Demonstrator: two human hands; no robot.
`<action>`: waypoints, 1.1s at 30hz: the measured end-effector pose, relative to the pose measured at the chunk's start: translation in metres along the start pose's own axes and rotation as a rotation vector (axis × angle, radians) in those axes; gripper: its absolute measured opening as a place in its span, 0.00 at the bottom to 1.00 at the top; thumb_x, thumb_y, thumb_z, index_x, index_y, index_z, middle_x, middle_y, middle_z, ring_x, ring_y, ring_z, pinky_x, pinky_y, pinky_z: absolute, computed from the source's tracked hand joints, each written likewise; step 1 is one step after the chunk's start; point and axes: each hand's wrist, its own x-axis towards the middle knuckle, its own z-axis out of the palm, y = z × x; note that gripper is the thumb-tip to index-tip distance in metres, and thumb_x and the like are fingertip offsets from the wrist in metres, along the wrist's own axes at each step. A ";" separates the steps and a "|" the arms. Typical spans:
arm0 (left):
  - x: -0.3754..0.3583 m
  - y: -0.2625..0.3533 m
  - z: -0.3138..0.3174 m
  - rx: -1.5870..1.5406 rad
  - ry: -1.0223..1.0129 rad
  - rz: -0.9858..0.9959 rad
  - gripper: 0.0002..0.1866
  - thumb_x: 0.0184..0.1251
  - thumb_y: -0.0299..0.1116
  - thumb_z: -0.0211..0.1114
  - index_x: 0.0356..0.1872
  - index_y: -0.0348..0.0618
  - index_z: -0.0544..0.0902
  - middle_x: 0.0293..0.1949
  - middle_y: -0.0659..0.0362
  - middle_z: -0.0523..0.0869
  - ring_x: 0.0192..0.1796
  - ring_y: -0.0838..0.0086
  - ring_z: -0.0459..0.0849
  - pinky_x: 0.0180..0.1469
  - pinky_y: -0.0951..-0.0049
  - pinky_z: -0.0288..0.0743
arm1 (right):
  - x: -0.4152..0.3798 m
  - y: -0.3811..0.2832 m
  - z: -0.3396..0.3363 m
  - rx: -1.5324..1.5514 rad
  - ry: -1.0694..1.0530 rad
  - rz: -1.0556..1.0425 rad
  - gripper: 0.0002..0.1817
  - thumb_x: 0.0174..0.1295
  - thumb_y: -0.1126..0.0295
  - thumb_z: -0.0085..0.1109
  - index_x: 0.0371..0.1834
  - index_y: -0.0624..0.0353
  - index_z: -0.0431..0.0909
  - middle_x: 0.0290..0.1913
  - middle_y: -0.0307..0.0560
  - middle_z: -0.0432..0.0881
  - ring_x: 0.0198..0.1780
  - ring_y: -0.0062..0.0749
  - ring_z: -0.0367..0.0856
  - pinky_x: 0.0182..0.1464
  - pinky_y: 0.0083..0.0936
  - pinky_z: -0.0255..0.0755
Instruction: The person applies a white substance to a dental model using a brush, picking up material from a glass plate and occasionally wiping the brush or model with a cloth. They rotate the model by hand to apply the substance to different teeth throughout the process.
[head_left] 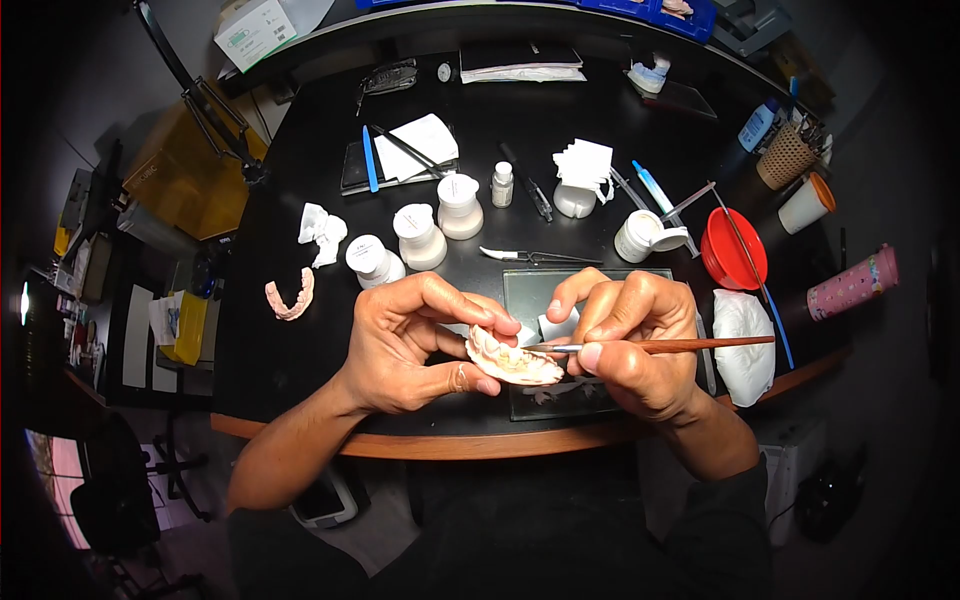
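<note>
Between the thumb and fingers of my left hand (415,345) is a cream-coloured dental model (512,362), tilted with its teeth facing up. My right hand (640,345) grips a fine paintbrush (690,344) with a reddish-brown wooden handle like a pen. The brush tip meets the inner edge of the model near my left fingertips. Beneath both hands lies a glass slab (530,292) with some pale pieces on it, partly hidden by my fingers. A second horseshoe-shaped dental model (290,296) rests on the black table to the left.
White-lidded jars (420,235) stand behind my left hand, near a crumpled tissue (322,235). A carving knife (540,256) lies beyond the slab. To the right are an open white jar (640,237), a red bowl (733,250), a white cloth (743,345) and a pink tumbler (853,285).
</note>
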 end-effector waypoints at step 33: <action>0.000 -0.001 0.002 0.007 0.022 0.015 0.22 0.54 0.13 0.77 0.48 0.28 0.77 0.51 0.38 0.83 0.56 0.57 0.87 0.55 0.64 0.90 | -0.001 -0.001 0.002 0.002 0.025 0.017 0.08 0.58 0.77 0.68 0.28 0.58 0.77 0.23 0.43 0.85 0.28 0.21 0.81 0.59 0.44 0.74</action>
